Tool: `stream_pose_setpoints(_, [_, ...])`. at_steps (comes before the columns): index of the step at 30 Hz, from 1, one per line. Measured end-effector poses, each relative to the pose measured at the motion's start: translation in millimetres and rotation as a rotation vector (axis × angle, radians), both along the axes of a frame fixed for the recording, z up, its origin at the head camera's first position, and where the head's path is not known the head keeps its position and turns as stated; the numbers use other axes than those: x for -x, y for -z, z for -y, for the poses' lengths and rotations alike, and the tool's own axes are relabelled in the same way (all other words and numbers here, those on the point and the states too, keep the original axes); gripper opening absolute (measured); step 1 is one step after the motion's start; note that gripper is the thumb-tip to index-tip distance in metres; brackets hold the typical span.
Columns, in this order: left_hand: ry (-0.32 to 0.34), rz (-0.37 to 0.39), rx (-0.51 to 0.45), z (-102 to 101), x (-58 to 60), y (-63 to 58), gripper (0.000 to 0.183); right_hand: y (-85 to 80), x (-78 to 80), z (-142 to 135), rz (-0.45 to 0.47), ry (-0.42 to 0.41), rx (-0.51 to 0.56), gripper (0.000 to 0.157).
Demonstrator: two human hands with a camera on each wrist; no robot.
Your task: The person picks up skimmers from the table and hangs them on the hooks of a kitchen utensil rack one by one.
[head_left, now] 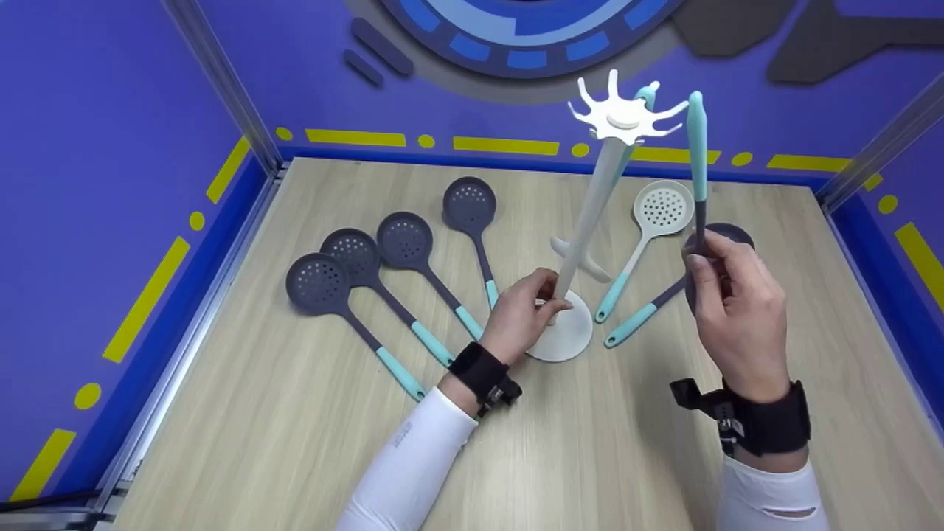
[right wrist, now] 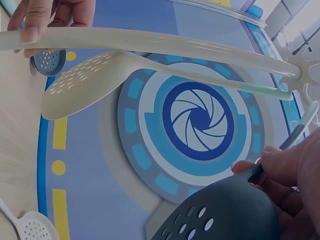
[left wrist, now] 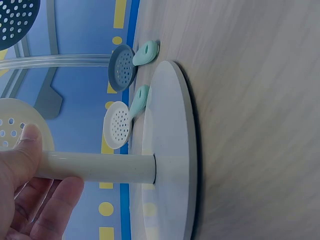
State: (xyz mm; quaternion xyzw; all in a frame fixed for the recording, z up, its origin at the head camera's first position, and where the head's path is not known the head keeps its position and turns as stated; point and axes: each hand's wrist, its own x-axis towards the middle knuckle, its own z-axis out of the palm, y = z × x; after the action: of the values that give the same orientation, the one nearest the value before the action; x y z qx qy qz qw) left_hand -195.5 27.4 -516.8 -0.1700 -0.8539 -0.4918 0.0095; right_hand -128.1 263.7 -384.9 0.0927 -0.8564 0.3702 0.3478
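Note:
A white utensil stand (head_left: 592, 206) with a round base (head_left: 564, 341) and a crown of hooks rises from the table. My left hand (head_left: 522, 313) grips its pole low down, just over the base. In my right hand (head_left: 743, 313) I pinch a dark grey skimmer (right wrist: 220, 212) by its neck, perforated head down and teal handle (head_left: 698, 147) up. The handle's tip is close to the hooks at the right; whether it touches them I cannot tell. Behind the pole, a cream skimmer (right wrist: 85, 82) hangs from the stand, its teal handle partly hidden in the head view.
Several dark skimmers (head_left: 318, 284) with teal handles lie fanned out on the table (head_left: 295, 428) at the left. Right of the stand lie a white skimmer (head_left: 664, 209) and another dark one (head_left: 640, 323), partly behind my right hand. Blue panels (head_left: 118, 147) enclose the table.

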Motion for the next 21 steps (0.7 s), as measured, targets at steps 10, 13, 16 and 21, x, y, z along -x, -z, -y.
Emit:
stream_pose_setpoints(10, [0.008,-0.006,-0.018,0.8,-0.1,0.5,0.030,4.8,2.8,-4.6,-0.004,0.001,-0.001,0.024])
stream_pose_setpoints(13, [0.003,-0.022,-0.004,0.9,0.4,0.8,0.030,6.3,3.7,-5.2,-0.006,-0.005,-0.011,0.025])
stream_pose_setpoints(16, [0.001,-0.038,0.014,0.7,0.8,1.0,0.032,7.2,4.0,-4.1,-0.008,-0.002,-0.023,0.026])
stream_pose_setpoints(21, [0.002,-0.037,0.023,0.5,0.9,1.0,0.032,6.6,2.9,-0.4,-0.004,0.006,-0.037,0.026])
